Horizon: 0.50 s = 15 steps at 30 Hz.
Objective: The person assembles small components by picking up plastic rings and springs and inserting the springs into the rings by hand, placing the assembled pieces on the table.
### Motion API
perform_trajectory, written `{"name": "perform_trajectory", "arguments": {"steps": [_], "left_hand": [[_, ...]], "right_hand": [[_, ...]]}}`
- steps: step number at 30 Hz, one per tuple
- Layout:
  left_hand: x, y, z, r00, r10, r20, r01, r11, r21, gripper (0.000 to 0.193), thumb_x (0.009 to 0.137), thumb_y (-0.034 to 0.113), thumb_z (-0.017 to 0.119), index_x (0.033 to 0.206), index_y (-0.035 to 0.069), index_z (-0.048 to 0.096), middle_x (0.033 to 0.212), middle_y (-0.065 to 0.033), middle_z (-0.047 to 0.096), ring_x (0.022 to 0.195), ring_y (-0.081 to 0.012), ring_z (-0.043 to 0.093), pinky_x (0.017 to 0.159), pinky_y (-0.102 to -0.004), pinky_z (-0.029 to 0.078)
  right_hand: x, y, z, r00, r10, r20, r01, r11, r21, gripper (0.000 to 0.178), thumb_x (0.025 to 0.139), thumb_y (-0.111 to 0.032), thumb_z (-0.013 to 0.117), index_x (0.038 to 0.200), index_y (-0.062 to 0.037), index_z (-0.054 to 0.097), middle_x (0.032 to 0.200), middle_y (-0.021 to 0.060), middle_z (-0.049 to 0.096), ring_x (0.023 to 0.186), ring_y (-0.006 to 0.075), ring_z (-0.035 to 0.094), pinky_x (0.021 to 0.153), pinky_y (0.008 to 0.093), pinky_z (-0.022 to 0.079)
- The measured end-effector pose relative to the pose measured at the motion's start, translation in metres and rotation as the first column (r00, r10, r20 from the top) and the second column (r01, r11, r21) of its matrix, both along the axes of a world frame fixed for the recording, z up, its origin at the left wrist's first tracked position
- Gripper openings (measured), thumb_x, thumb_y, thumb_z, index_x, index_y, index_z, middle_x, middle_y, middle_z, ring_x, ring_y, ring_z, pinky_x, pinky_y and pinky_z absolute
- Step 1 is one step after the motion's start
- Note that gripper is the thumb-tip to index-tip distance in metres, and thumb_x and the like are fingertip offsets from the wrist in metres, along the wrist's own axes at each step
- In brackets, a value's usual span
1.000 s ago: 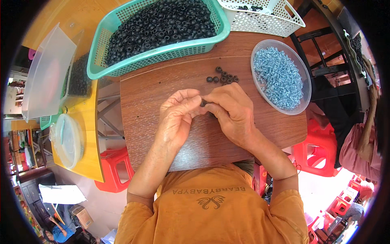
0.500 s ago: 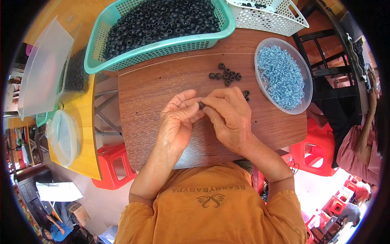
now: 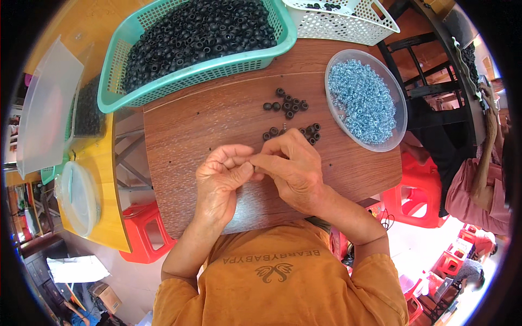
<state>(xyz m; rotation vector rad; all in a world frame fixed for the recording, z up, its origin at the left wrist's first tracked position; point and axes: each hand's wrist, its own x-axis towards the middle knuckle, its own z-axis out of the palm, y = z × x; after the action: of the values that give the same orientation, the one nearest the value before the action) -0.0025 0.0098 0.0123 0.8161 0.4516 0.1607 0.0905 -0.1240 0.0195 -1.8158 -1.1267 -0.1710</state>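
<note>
My left hand [image 3: 217, 176] and my right hand [image 3: 296, 173] meet over the near middle of the brown table [image 3: 179, 179]. Both pinch at the fingertips; what lies between them is mostly hidden by the fingers. Just beyond my right hand lie round, hollow black pieces [image 3: 312, 132], with a few more [image 3: 270, 133] beside its knuckles. A second loose cluster of such black pieces [image 3: 289, 104] sits farther off. To the right, a clear round tub [image 3: 402, 117] holds many small translucent blue rings [image 3: 363, 100].
A green basket [image 3: 198, 70] heaped with black pieces stands at the far left of the table. Next to it is a white perforated basket [image 3: 342, 26]. Left, a yellow table [image 3: 109, 217] bears a round lidded container [image 3: 80, 198]. Red stools [image 3: 144, 233] flank the table. Another person's arm [image 3: 484, 152] shows at right.
My hands have come nearer to me. The dark hollow piece seen between my fingertips before is now mostly covered. More black pieces show beyond my right hand. The whole view has shifted slightly.
</note>
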Motion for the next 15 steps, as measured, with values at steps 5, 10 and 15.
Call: {"name": "perform_trajectory", "arguments": {"steps": [5,10,15], "left_hand": [[-0.010,0.006,-0.004,0.996,-0.063,-0.056,0.062,0.998,-0.016,0.012,0.080,-0.006,0.064,0.092,-0.003,0.061,0.090,-0.0125,0.066,0.080,-0.0193,0.064,0.074,-0.0312,0.055],[-0.009,0.004,-0.010,0.991,-0.125,-0.052,0.112,0.974,-0.197,0.013,0.081,-0.005,0.064,0.093,-0.002,0.061,0.092,-0.0148,0.065,0.082,-0.0202,0.063,0.077,-0.0319,0.053],[-0.009,0.003,-0.014,0.993,-0.095,-0.069,0.079,0.976,-0.203,0.013,0.081,-0.004,0.063,0.093,-0.002,0.060,0.094,-0.0175,0.064,0.080,-0.0223,0.061,0.074,-0.0319,0.052]], "right_hand": [[0.044,-0.015,0.000,0.994,-0.089,0.063,0.093,0.994,-0.050,0.011,0.067,-0.002,0.069,0.077,-0.0061,0.067,0.073,0.0075,0.059,0.073,0.0252,0.056,0.061,0.0370,0.045],[0.069,-0.015,-0.006,0.986,-0.159,0.050,0.167,0.953,-0.253,0.008,0.069,-0.005,0.069,0.076,-0.0048,0.067,0.074,0.0090,0.060,0.074,0.0267,0.057,0.064,0.0375,0.046],[0.066,0.003,-0.019,0.965,-0.072,0.254,0.191,0.855,-0.482,0.006,0.068,-0.005,0.069,0.073,-0.0044,0.065,0.073,0.0086,0.060,0.073,0.0288,0.057,0.063,0.0398,0.047]]}}
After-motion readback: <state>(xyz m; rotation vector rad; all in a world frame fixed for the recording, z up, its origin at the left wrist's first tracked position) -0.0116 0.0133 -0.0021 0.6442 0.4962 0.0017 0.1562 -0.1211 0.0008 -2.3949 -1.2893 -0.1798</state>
